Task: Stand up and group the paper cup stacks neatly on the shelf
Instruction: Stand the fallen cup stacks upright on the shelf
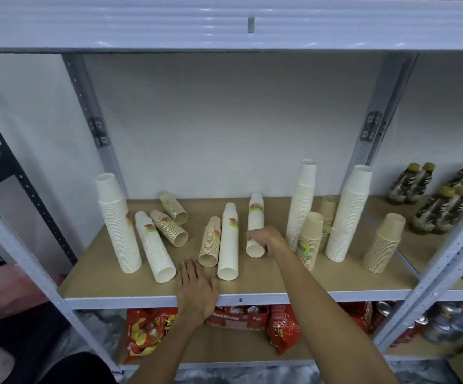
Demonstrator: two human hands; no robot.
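Note:
Several paper cup stacks sit on the brown shelf board (252,282). My right hand (266,239) grips the open end of a white stack (255,217) lying on its side. My left hand (197,286) rests flat and open on the shelf's front edge, just before a lying brown stack (211,241) and a long white lying stack (229,239). At the left a tall white stack (118,223) stands upright, a white stack (154,246) leans beside it, and two brown stacks (169,227) lie behind. At the right, white stacks (301,206) (348,214) and brown stacks (309,239) (384,242) stand upright.
Grey metal uprights (374,134) frame the bay, with a white shelf (224,23) overhead. Dark bottles with gold caps (432,206) fill the bay to the right. Red snack bags (147,331) and cans (446,320) sit on the shelf below.

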